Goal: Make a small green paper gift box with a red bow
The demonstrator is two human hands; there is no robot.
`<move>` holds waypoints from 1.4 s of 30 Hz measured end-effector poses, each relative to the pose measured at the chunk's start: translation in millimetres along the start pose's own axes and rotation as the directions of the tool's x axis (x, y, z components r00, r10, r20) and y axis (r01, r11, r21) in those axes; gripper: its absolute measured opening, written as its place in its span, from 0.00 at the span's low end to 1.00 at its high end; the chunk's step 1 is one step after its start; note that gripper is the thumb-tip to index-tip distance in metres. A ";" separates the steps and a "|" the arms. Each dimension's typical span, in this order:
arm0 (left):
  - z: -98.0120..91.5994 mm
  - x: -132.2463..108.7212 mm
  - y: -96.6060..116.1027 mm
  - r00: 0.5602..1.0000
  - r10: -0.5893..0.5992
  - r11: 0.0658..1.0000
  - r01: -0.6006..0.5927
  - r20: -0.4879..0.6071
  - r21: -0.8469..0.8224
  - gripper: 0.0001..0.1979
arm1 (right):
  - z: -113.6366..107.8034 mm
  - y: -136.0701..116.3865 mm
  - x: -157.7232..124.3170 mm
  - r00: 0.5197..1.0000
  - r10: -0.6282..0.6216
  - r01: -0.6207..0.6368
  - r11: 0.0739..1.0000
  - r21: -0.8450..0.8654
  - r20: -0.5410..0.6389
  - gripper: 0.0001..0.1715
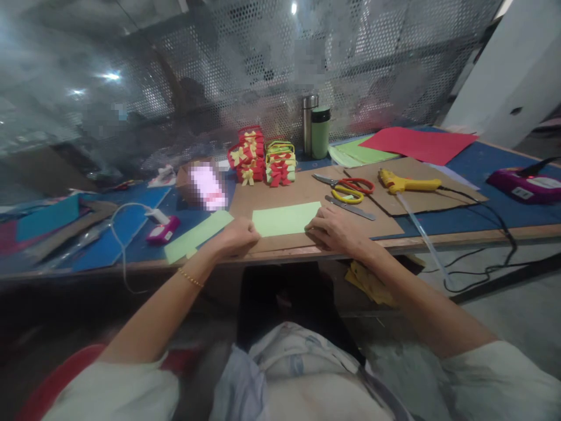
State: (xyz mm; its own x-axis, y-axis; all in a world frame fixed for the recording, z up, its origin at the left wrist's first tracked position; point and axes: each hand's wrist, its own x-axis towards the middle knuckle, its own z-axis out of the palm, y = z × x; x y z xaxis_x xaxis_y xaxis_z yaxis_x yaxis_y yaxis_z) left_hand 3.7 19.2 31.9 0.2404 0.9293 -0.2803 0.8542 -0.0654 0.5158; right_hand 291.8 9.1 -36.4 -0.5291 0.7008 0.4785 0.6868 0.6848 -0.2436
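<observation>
A pale green rectangular sheet [287, 219] of paper or felt lies on brown cardboard [245, 199] near the table's front edge. My left hand [240, 235] is closed at the sheet's lower left corner. At its right end, my right hand [335, 229] has its fingers bent in, pinching the edge. Another pale green strip [199, 235] lies left of my left hand. Beyond my right hand are red- and yellow-handled scissors [350, 188] and a flat metal blade [350, 207].
Red bow-trimmed pieces [250, 156] and green ones [281, 164] are stacked behind the sheet. A yellow glue gun [409, 183] with a glue stick and cord lies right. A green bottle [320, 133], red sheet [418, 145] and purple box [526, 184] stand farther back; a purple plug block [163, 230] is left.
</observation>
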 end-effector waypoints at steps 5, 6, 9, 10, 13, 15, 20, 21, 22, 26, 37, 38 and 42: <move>-5.1 -1.8 -13.8 0.999 -0.026 0.998 0.025 -0.024 -0.060 0.13 | -2.0 -1.9 0.0 1.000 -0.002 0.002 1.000 0.013 -0.002 0.19; -6.2 -2.1 -16.0 0.999 -0.026 0.999 0.024 -0.041 -0.047 0.12 | -2.2 -2.2 -0.1 1.000 0.000 0.000 1.000 0.013 -0.002 0.19; -9.1 -2.9 -22.1 0.997 -0.008 1.000 0.007 -0.072 -0.014 0.13 | -1.8 -1.9 -0.4 1.000 0.005 -0.005 1.000 0.010 0.003 0.19; -9.7 -3.2 -24.1 0.996 0.005 1.000 -0.004 -0.091 0.012 0.13 | -1.3 -1.4 -0.5 1.000 0.005 -0.005 1.000 0.008 0.002 0.19; -10.8 -4.6 -29.8 0.984 0.055 0.990 -0.032 -0.171 0.134 0.12 | 0.9 0.8 -0.6 1.000 0.000 0.000 1.000 0.003 0.002 0.18; -10.5 -6.2 -31.3 0.968 0.086 0.977 -0.036 -0.236 0.211 0.11 | 2.0 1.9 -0.6 1.000 0.002 -0.002 1.000 -0.004 0.002 0.17; 0.4 -7.9 -14.8 0.891 0.246 0.934 -0.113 -0.382 0.338 0.06 | 0.7 0.5 -0.2 1.000 0.007 -0.007 1.000 -0.006 0.004 0.18; 4.5 -6.7 -7.7 0.865 0.317 0.916 -0.172 -0.389 0.363 0.06 | -0.2 -0.3 0.0 1.000 0.010 -0.010 1.000 -0.006 0.001 0.17; 8.7 -4.6 0.1 0.840 0.383 0.895 -0.234 -0.384 0.379 0.07 | -1.3 -1.1 0.4 1.000 0.014 -0.014 1.000 -0.008 0.001 0.16; 23.6 13.3 27.0 0.872 0.422 0.895 -0.358 -0.247 0.265 0.10 | -8.3 -4.5 4.0 0.997 0.042 -0.040 0.999 -0.034 0.059 0.14; 38.6 42.9 15.9 0.921 0.366 0.931 -0.363 -0.138 0.046 0.02 | -24.8 -42.5 49.2 0.872 0.430 -0.410 0.902 -0.132 0.233 0.14; 37.8 41.9 15.2 0.919 0.373 0.928 -0.371 -0.132 0.040 0.02 | -22.9 -47.6 54.9 0.854 0.443 -0.426 0.896 -0.122 0.272 0.15; 35.9 38.9 11.1 0.912 0.391 0.919 -0.394 -0.125 0.005 0.08 | -12.3 -58.1 72.6 0.784 0.504 -0.487 0.861 -0.146 0.361 0.16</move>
State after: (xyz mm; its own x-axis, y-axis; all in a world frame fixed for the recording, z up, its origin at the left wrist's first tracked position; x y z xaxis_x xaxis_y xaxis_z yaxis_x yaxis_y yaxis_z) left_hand 39.2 41.5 -2.3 0.4961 0.8670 0.0474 0.6929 -0.4282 0.5801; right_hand 219.7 17.8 22.9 -0.2484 0.9673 -0.0518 0.9218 0.2196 -0.3195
